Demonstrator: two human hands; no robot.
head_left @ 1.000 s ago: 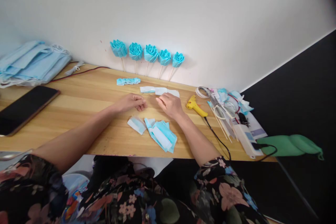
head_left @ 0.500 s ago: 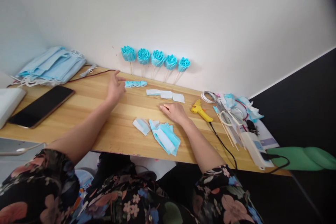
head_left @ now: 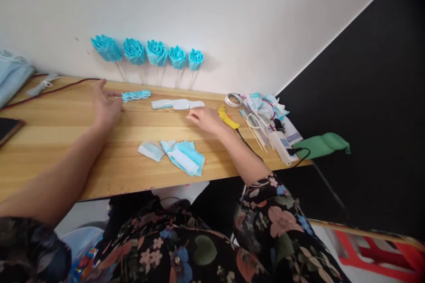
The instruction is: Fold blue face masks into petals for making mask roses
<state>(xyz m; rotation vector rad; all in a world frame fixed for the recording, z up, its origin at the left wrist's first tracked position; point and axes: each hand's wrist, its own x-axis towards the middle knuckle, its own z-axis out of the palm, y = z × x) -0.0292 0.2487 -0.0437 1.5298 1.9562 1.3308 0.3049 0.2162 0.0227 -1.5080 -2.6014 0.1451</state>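
Note:
My left hand (head_left: 108, 106) is at the left end of a row of folded blue petal-like pieces (head_left: 136, 95), its fingers apart. Whether a fingertip touches the row I cannot tell. My right hand (head_left: 207, 120) rests on the table with its fingers curled in, and nothing shows in them. Just beyond it lies a row of pale cut strips (head_left: 179, 104), white with some light blue. Nearer my body is a loose pile of blue and white mask pieces (head_left: 186, 158), beside a separate pale piece (head_left: 151, 151).
Several blue fabric roses (head_left: 157, 53) on thin sticks lean against the wall. To the right lie a yellow glue gun (head_left: 228, 118), a tape roll (head_left: 233, 100), scissors (head_left: 254, 120), sticks and a power strip (head_left: 283, 147). A phone (head_left: 9, 129) and folded masks (head_left: 13, 77) are at left.
My view has swung to the right, so the table things sit further left. My right hand has come slightly closer to the pale strips. My left hand remains by the folded blue row.

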